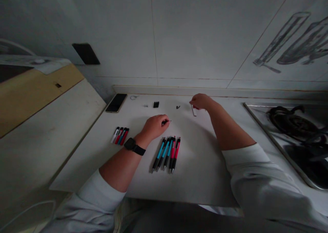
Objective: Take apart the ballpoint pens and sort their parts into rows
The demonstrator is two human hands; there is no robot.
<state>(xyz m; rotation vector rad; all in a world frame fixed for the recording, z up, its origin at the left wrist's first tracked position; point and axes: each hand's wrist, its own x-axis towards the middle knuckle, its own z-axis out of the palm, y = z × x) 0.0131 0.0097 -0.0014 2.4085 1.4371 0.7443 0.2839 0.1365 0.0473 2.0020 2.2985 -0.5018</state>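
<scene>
My left hand [156,123], closed, grips a small black pen part [164,122] with a thin tip sticking out to the right; the rest is hidden by the fingers. Farther back and to the right, my right hand [202,101] pinches the upper end of a slim white pen barrel [194,110], which slants down to the counter. Two tiny black pieces [177,107] lie between the hands. Just in front of my left hand, several assembled click pens [166,154] with blue or red barrels and black grips lie side by side.
Several barrels [120,135] in white, red and blue lie left of my watch. Along the back are black grips [156,105], small springs [146,106], a thin ring-shaped item [133,97] and a phone [116,103]. A gas stove [294,123] borders the counter [205,171] on the right.
</scene>
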